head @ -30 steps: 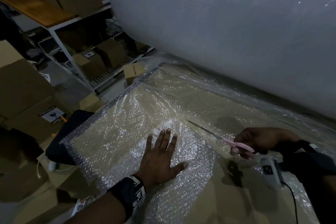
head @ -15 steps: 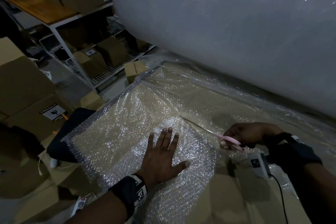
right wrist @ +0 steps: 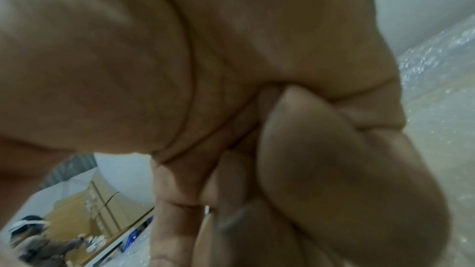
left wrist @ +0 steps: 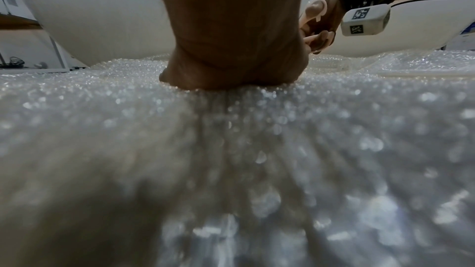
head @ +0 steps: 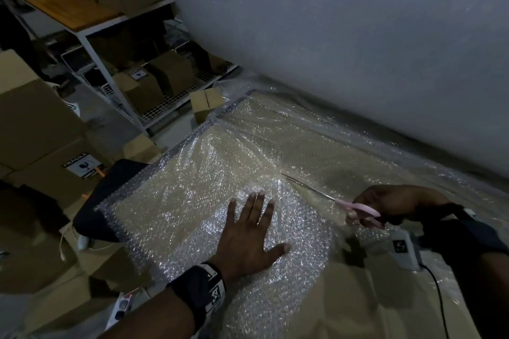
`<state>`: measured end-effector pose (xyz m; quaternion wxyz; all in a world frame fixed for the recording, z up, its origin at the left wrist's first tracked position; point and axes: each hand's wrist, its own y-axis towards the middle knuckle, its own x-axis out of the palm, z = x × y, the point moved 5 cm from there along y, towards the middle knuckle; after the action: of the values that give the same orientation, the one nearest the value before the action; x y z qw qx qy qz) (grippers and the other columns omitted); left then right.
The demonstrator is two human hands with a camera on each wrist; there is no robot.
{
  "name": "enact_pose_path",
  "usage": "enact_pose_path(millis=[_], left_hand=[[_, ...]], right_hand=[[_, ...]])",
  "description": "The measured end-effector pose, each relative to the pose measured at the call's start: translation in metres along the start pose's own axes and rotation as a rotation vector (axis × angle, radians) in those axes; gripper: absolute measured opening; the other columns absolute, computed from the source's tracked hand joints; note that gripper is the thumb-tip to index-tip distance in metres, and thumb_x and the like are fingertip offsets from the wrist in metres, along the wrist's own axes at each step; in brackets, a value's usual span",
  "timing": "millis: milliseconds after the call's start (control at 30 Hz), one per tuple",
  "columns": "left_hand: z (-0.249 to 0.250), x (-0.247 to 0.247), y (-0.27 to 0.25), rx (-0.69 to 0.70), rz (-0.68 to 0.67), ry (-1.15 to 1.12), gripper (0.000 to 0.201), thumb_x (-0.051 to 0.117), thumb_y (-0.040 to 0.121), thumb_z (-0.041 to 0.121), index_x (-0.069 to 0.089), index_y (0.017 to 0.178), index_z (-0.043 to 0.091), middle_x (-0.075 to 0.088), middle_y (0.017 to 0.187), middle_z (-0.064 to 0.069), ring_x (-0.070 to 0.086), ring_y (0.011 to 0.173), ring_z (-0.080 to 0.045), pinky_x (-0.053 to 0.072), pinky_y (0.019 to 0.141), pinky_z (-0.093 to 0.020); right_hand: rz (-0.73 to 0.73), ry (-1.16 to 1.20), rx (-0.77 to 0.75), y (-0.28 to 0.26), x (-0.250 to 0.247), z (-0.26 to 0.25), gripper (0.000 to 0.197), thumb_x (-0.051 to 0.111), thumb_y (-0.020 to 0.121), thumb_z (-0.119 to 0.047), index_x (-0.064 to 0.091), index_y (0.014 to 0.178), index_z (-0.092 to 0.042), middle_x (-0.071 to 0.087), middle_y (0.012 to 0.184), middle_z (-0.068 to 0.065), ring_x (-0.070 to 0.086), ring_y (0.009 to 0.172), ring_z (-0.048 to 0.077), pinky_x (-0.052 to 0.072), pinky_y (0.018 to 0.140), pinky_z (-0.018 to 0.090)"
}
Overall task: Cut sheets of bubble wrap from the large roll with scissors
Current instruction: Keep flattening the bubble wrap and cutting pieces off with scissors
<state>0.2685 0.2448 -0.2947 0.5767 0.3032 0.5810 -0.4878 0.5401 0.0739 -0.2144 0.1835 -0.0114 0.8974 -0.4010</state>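
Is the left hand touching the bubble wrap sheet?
Touching. The head view shows the left hand spread flat on the clear bubble wrap sheet; the left wrist view shows its heel pressed in.

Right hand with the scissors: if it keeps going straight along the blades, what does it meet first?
The right hand points the scissors up-left across the bubble wrap sheet. That line runs only over flat sheet, just beyond the left hand's fingertips, so more wrap probably comes first; depth is uncertain.
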Motion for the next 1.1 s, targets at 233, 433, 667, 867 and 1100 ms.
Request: enact_pose_path(millis=[233,433,667,867,1100], left_hand=[[0.0,0.0,0.0,0.01,0.02,0.009,0.109,0.009,0.089,0.095,-0.008,0.168,0.021,-0.025,0.172,-0.006,-0.025,0.159,-0.025,-0.011,0.123,-0.065],[0.0,0.001,0.0,0.013,0.038,0.027,0.109,0.01,0.09,0.094,-0.006,0.168,0.021,-0.022,0.173,-0.007,-0.023,0.16,-0.026,-0.01,0.124,-0.066],[0.0,0.001,0.001,0.016,0.049,0.015,0.109,0.01,0.089,0.094,-0.003,0.169,0.021,-0.018,0.174,-0.008,-0.022,0.16,-0.026,-0.008,0.123,-0.066],[-0.002,0.003,0.001,0.023,0.088,-0.002,0.108,0.015,0.09,0.094,0.002,0.169,0.021,-0.013,0.174,-0.008,-0.017,0.161,-0.027,-0.005,0.124,-0.067],[-0.002,0.003,0.001,0.021,0.091,-0.005,0.108,0.016,0.09,0.094,0.003,0.169,0.022,-0.012,0.175,-0.008,-0.017,0.161,-0.027,-0.005,0.124,-0.067]], right_hand=[[0.025,0.026,-0.023,0.02,0.008,-0.01,0.081,0.082,0.056,-0.083,0.081,0.09,-0.01,0.068,0.075,0.012,0.047,0.05,0.013,0.029,0.045,0.024],[0.034,0.072,-0.042,0.044,0.02,-0.024,0.064,0.081,0.069,-0.071,0.081,0.092,-0.012,0.068,0.076,0.012,0.046,0.051,0.016,0.03,0.048,0.026],[0.027,0.142,-0.059,0.053,0.028,-0.041,0.034,0.077,0.089,-0.051,0.083,0.095,-0.018,0.066,0.083,0.019,0.044,0.053,0.018,0.029,0.045,0.025],[0.048,0.234,-0.119,0.063,0.037,-0.053,0.043,0.076,0.089,-0.046,0.08,0.097,-0.004,0.062,0.069,0.012,0.043,0.047,0.015,0.027,0.041,0.02],[0.061,0.322,-0.196,0.074,0.039,-0.064,0.057,0.076,0.084,-0.06,0.079,0.101,-0.005,0.061,0.069,0.008,0.037,0.044,0.012,0.023,0.04,0.02]])
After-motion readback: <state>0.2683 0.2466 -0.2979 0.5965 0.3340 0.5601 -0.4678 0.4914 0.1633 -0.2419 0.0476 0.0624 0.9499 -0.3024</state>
